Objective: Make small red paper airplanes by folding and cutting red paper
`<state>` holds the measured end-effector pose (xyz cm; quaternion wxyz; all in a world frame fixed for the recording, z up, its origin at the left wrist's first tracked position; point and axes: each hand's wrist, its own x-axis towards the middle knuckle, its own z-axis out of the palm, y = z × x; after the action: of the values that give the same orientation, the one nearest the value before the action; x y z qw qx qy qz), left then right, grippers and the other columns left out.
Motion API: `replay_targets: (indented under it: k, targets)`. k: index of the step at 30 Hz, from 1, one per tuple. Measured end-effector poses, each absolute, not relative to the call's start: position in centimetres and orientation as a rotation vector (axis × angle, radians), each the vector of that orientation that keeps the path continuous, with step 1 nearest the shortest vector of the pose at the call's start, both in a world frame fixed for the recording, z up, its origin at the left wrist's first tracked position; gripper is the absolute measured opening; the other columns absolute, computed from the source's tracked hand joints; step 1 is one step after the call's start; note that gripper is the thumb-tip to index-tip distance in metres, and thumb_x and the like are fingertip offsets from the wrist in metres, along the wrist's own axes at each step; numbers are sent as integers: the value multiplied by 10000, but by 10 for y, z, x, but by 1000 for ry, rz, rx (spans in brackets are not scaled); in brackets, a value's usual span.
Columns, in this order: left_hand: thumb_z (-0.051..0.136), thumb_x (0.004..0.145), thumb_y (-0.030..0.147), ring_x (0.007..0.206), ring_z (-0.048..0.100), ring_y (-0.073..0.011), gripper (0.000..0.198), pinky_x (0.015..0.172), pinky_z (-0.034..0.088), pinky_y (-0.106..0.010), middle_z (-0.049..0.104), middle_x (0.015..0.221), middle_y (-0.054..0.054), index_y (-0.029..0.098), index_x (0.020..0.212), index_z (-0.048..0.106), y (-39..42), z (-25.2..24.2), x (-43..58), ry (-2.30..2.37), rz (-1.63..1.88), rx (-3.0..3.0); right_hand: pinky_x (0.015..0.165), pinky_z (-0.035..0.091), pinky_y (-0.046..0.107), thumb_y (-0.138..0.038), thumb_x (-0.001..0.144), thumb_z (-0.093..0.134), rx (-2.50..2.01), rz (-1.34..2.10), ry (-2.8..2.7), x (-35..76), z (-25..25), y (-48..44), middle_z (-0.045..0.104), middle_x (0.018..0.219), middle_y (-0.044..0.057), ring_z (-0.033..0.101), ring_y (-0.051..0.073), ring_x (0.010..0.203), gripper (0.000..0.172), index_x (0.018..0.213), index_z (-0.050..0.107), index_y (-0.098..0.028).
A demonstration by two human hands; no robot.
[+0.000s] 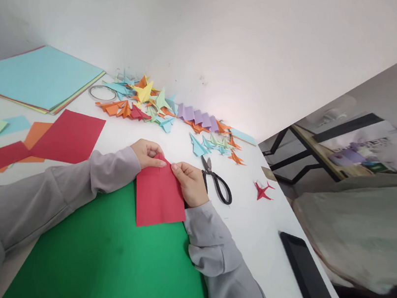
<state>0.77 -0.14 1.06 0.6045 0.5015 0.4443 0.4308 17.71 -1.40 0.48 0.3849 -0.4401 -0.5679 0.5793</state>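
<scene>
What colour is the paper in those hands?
The paper is red, clearest in the head view.

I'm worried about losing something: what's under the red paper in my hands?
The green sheet shows past the lower edge of the red paper; what lies directly beneath is covered.

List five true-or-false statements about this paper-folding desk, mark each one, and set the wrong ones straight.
1. The left hand and the right hand both grip one red sheet. True.
2. The scissors lie nearer the left hand. False: they lie just beside the right hand.
3. The large sheet below the one being gripped is green. True.
4. The big paper stack at the back left has a yellow sheet on top. False: its top sheet is light blue.
5. A red folded piece lies to the right of the scissors. True.
</scene>
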Motion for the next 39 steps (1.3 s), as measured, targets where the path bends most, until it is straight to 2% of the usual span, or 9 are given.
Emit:
replay_targets:
  k: [6, 13, 19, 24, 30, 39]
  targets:
    - [724, 515, 279, 383, 391, -43, 218, 395, 282, -173, 487, 411, 58, 125, 620, 610, 1, 6, 7, 1066, 986, 1347, 466, 324, 218, -517, 634, 654, -1124, 1434, -1572, 177, 8, -16, 540, 536, -34, 424, 83, 481, 354, 629, 584, -170]
    - [702, 521, 302, 393, 413, -57, 210, 406, 310, -186, 500, 416, 47, 135, 578, 587, 3, -1, 9, 1102, 977, 1333, 427, 288, 209, -505, 628, 663, -1138, 1422, -1573, 178, 9, -17, 501, 497, -50, 382, 74, 446, 341, 613, 561, -180]
    - [734, 480, 303, 410, 445, -62, 245, 412, 330, -184, 543, 443, 30, 131, 567, 584, -1, 5, 10, 1102, 970, 1302, 441, 316, 216, -517, 633, 653, -1119, 1475, -1544, 179, 5, -15, 522, 510, -41, 410, 84, 462, 346, 620, 568, -182]
    - [700, 552, 307, 442, 470, -70, 211, 436, 356, -186, 564, 486, 28, 133, 644, 625, -5, 7, 9, 1028, 981, 1384, 453, 327, 219, -504, 617, 672, -1094, 1531, -1497, 178, 7, -16, 551, 526, -38, 429, 84, 462, 333, 623, 585, -182]
    - [657, 597, 328, 410, 431, -75, 200, 391, 308, -183, 517, 428, 32, 133, 621, 624, -5, 6, 7, 1042, 934, 1493, 433, 286, 211, -465, 595, 707, -1132, 1451, -1555, 178, 10, -17, 526, 491, -53, 397, 74, 430, 314, 657, 588, -181]
    - [658, 576, 277, 467, 430, -65, 145, 441, 322, -180, 545, 484, 31, 133, 575, 642, -7, 13, 7, 1049, 956, 1521, 435, 300, 208, -469, 590, 701, -1100, 1533, -1491, 177, 11, -18, 544, 507, -46, 417, 73, 442, 317, 625, 593, -173]
